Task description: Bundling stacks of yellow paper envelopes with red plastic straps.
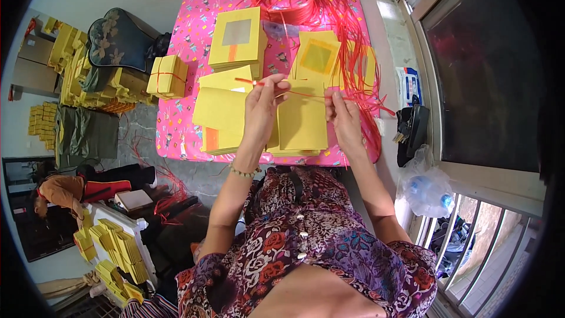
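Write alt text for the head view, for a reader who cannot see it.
The person's left grip and right grip hold a thin red strip between them, above stacks of yellow paper on a pink cartoon-print tablecloth. A coil of red strips lies near the tablecloth's far edge.

Yellow stacks (302, 122) on pink table (191, 6)

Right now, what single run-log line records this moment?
left hand: grips thin red plastic strip; right hand: grips same strip; below: yellow rectangular paper stacks; surface: pink patterned tablecloth
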Demonstrator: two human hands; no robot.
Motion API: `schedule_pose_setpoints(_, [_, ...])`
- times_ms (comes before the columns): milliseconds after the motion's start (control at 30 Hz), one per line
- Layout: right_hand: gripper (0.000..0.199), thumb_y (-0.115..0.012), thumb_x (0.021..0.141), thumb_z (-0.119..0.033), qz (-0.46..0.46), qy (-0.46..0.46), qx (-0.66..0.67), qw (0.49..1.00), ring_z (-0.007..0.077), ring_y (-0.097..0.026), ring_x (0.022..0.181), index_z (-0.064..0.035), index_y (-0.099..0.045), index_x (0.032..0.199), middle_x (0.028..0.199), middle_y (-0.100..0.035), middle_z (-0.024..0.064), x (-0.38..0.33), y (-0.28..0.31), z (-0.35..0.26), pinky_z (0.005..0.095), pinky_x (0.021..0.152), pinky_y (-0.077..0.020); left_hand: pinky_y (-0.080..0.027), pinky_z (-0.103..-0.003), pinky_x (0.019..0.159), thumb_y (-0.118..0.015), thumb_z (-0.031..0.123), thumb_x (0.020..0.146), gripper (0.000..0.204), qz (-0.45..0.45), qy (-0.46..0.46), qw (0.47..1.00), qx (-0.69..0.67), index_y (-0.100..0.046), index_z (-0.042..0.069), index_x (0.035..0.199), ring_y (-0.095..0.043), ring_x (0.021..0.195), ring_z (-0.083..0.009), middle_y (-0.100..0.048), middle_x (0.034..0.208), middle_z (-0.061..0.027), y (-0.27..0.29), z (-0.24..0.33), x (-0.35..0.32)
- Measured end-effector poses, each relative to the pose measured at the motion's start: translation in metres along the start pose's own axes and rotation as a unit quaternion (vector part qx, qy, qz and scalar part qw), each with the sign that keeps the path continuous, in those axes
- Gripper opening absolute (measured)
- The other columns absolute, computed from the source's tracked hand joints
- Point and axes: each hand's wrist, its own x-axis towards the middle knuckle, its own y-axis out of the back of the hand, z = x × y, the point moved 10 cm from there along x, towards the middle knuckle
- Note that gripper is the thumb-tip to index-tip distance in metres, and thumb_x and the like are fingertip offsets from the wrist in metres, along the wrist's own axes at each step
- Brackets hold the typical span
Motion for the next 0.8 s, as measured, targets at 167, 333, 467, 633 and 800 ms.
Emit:
schedule_pose_setpoints(167, [0.026, -0.053, 0.098, -0.027, 0.025, 0.007, -0.140, 0.990, 0.0015, -0.043, 0.054, -0.0037, -0.061, 0.089, 0.069, -0.053, -0.0041, -0.004, 0.033, 0.026, 0.0193, 0.046, -0.0355, -0.047, -0.024, 0.085, -0.048, 0.020, 0.100, 0.029, 0.173, -0.115, 0.951, 0.229, -0.065, -0.001, 0.112, -0.060, 0.097, -0.0102, -0.067, 0.104, -0.0079, 0.055, -0.009, -0.031])
schedule_pose_setpoints(333, [0.030, -0.056, 0.096, -0.032, 0.070, 0.010, -0.180, 0.981, 0.0021, -0.043, 0.052, -0.0078, -0.054, 0.078, 0.065, -0.049, -0.0048, -0.006, 0.049, 0.034, 0.0203, 0.044, -0.0347, -0.048, -0.026, 0.084, -0.051, 0.020, 0.099, 0.032, 0.208, -0.121, 0.915, 0.324, -0.063, -0.004, 0.116, -0.061, 0.095, -0.0122, -0.068, 0.103, -0.0113, 0.069, -0.026, -0.043])
schedule_pose_setpoints(467, [0.032, -0.056, 0.096, -0.035, 0.092, -0.018, -0.213, 0.973, 0.0034, -0.044, 0.053, -0.0080, -0.054, 0.079, 0.064, -0.047, -0.0054, -0.009, 0.057, 0.042, 0.0212, 0.046, -0.0365, -0.048, -0.026, 0.083, -0.051, 0.021, 0.098, 0.034, 0.222, -0.113, 0.916, 0.315, -0.062, -0.006, 0.116, -0.061, 0.094, -0.0130, -0.068, 0.102, -0.0113, 0.080, -0.038, -0.043])
schedule_pose_setpoints(633, [0.029, -0.057, 0.095, -0.035, 0.092, -0.045, -0.189, 0.977, 0.0031, -0.043, 0.055, -0.0093, -0.057, 0.082, 0.064, -0.049, -0.0063, -0.003, 0.069, 0.062, 0.0207, 0.051, -0.0358, -0.046, -0.025, 0.086, -0.049, 0.019, 0.099, 0.034, 0.244, -0.043, 0.947, 0.204, -0.060, -0.006, 0.119, -0.060, 0.097, -0.0123, -0.066, 0.107, -0.0094, 0.097, -0.072, -0.043])
schedule_pose_setpoints(800, [0.026, -0.051, 0.099, -0.031, 0.074, -0.115, -0.128, 0.982, 0.0054, -0.057, 0.064, -0.0074, -0.062, 0.093, 0.077, -0.063, -0.0030, 0.003, 0.075, 0.094, 0.0205, 0.056, -0.0456, -0.045, -0.025, 0.088, -0.045, 0.021, 0.100, 0.037, 0.247, 0.035, 0.959, 0.133, -0.057, -0.004, 0.124, -0.058, 0.102, -0.0116, -0.064, 0.114, -0.0089, 0.116, -0.106, -0.038])
